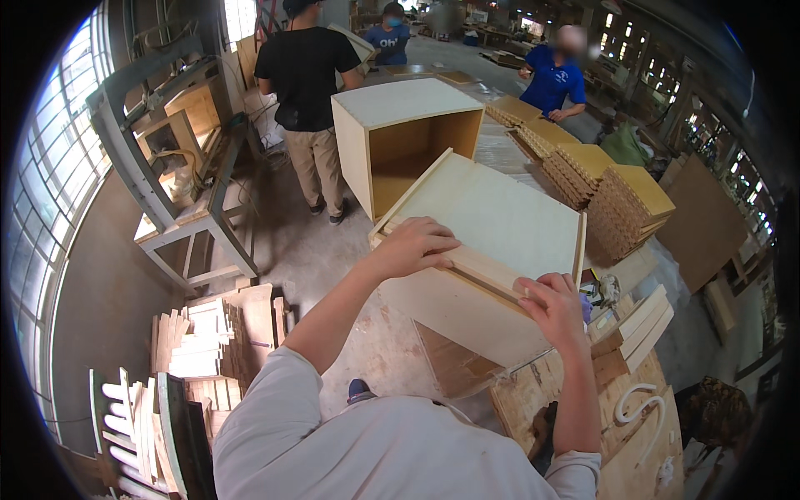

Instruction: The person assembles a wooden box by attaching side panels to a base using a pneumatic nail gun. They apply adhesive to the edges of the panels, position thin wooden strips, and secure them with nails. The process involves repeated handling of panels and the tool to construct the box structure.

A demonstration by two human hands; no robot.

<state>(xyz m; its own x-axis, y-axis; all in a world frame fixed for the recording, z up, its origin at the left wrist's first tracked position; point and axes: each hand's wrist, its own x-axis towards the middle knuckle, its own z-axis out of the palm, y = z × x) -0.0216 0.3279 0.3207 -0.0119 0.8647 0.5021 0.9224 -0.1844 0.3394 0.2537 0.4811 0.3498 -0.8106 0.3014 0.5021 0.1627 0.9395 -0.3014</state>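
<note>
A pale wooden box (475, 321) stands in front of me, with a whitish panel (500, 212) on its top, framed by narrow raised edges. Along its near edge lies a light wooden strip (483, 268). My left hand (417, 247) is closed over the strip toward its left end, fingers bent across it. Toward the right end, my right hand (555, 308) grips the same strip between thumb and fingers. The undersides of both hands are hidden. Just beyond, a second wooden box (354, 158) stands with its open side showing a brown interior.
Stacked notched brown boards (625, 208) stand to the right. A plywood worktop (533, 392) at lower right bears wood strips (646, 329) and a white hose (637, 408). Cut wood pieces (204, 337) are piled at left, near a metal-framed machine (196, 229). Three people are farther back.
</note>
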